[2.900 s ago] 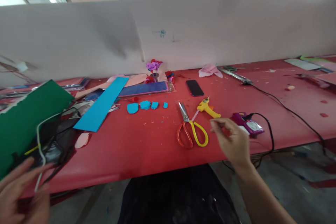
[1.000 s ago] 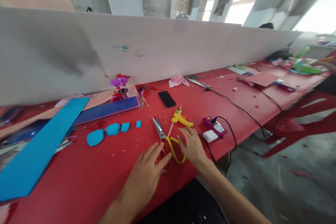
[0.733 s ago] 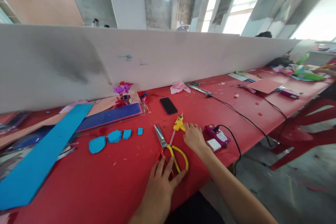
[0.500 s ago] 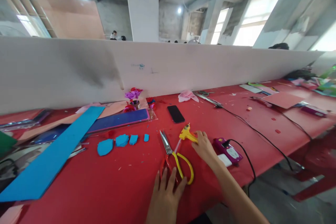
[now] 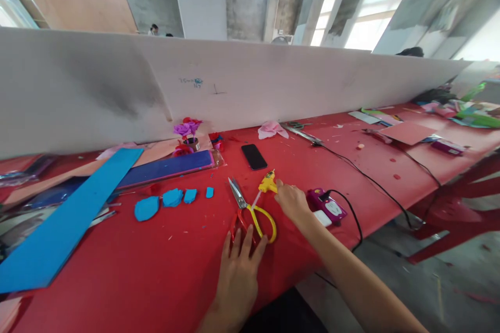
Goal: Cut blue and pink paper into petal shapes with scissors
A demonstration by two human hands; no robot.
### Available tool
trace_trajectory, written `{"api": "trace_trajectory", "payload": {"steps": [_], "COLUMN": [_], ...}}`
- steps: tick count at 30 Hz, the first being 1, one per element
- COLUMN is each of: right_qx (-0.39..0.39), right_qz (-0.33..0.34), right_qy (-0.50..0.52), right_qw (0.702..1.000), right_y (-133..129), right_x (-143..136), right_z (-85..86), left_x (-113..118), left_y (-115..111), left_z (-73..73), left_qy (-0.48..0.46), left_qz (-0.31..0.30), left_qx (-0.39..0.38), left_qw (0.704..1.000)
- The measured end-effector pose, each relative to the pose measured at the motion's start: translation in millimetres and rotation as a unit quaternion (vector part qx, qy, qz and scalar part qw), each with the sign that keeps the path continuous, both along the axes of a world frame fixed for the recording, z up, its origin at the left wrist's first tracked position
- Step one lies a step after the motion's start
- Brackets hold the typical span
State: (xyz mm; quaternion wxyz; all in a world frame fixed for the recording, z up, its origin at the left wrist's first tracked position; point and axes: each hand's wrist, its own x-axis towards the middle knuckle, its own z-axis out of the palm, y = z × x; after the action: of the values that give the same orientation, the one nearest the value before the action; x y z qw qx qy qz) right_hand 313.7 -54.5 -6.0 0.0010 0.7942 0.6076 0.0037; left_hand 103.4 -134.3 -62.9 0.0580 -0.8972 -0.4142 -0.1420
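My right hand [image 5: 292, 201] is closed around the handle of a small yellow glue gun [image 5: 267, 182], which lies on the red table with its nozzle pointing away from me. A clear glue stick [image 5: 255, 199] sticks out of its back. My left hand [image 5: 239, 270] rests with fingers spread at the handles of a pair of scissors [image 5: 250, 208], one loop yellow and the other red. The blades point away and to the left. Left of them, cut blue pieces lie in a row, from a large petal-shaped stack [image 5: 147, 208] to a small piece [image 5: 210, 192].
A black phone [image 5: 253, 156] lies beyond the glue gun. Right of my hand are a purple power strip [image 5: 332, 208] and a white plug [image 5: 322, 218] with a black cord. A long blue strip [image 5: 74, 218], paper flowers [image 5: 188, 129] and a white partition [image 5: 242, 83] border the area.
The view has tilted down and turned slightly right. My right hand has moved further over the glue gun's handle and covers it more. My left hand stays at the scissors.
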Motion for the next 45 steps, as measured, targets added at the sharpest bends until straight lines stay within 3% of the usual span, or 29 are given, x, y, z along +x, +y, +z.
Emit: {"api": "trace_trajectory", "payload": {"steps": [6,8,9,10,11,14,16,18,21,26,31,33,35,37,39,41,43,45], "right_qx": [0.025,0.084,0.138,0.187,0.223,0.207,0.154,0.112,0.062,0.022,-0.018,-0.010,0.003,-0.005,-0.032,-0.060,-0.062,-0.045], "right_qz": [0.001,-0.019,-0.035,-0.045,-0.051,-0.035,-0.015,0.002,0.027,0.055,0.069,0.058,0.042,0.025,0.009,0.006,0.013,0.024], "right_qy": [-0.002,0.049,0.125,0.227,0.348,0.674,0.792,0.850,0.889,0.915,0.937,0.947,0.950,0.945,0.933,0.924,0.920,0.920], "right_qw": [1.000,0.995,0.982,0.955,0.909,0.708,0.590,0.515,0.453,0.398,0.341,0.316,0.310,0.327,0.357,0.378,0.386,0.388], "right_y": [-5.2,-7.4,-9.3,-12.1,-15.9,-31.4,-41.8,-49.2,-53.6,-51.0,-40.7,-30.3,-15.2,3.1,21.0,34.6,41.7,42.7], "right_x": [13.4,22.4,26.5,29.7,31.6,29.0,23.4,18.0,11.7,-5.6,-36.3,-49.7,-62.8,-75.8,-88.7,-100.1,-108.6,-113.1], "right_z": [18.3,29.7,36.0,42.2,48.2,61.4,64.9,64.7,60.9,53.6,48.9,49.3,49.8,48.2,43.3,35.4,25.9,16.3], "left_x": [-0.5,-0.4,0.0,0.7,1.8,8.2,14.2,20.5,27.8,31.1,14.8,2.3,-10.5,-20.3,-25.4,-26.2,-24.7,-22.9], "left_y": [-0.8,-0.6,0.1,1.5,3.4,12.0,18.1,22.9,28.4,44.2,64.2,71.7,79.1,86.1,92.7,98.9,104.4,108.2], "left_z": [2.2,1.9,1.7,1.5,1.7,4.2,7.3,10.5,13.7,16.3,21.5,28.2,39.5,54.5,69.6,80.7,84.4,80.2], "left_qy": [-0.006,-0.005,-0.005,-0.006,-0.007,-0.007,-0.008,-0.011,-0.022,-0.073,-0.204,-0.301,-0.403,-0.498,-0.575,-0.627,-0.661,-0.680], "left_qz": [0.000,0.001,0.001,0.001,0.001,0.005,0.014,0.026,0.031,0.031,0.046,0.035,0.019,0.003,-0.013,-0.018,-0.002,0.017], "left_qx": [-0.018,-0.025,-0.028,-0.029,-0.031,-0.044,-0.054,-0.063,-0.060,-0.044,-0.117,-0.173,-0.248,-0.346,-0.438,-0.489,-0.499,-0.494], "left_qw": [1.000,1.000,1.000,1.000,0.999,0.999,0.998,0.998,0.997,0.996,0.971,0.937,0.880,0.795,0.691,0.607,0.561,0.542]}}
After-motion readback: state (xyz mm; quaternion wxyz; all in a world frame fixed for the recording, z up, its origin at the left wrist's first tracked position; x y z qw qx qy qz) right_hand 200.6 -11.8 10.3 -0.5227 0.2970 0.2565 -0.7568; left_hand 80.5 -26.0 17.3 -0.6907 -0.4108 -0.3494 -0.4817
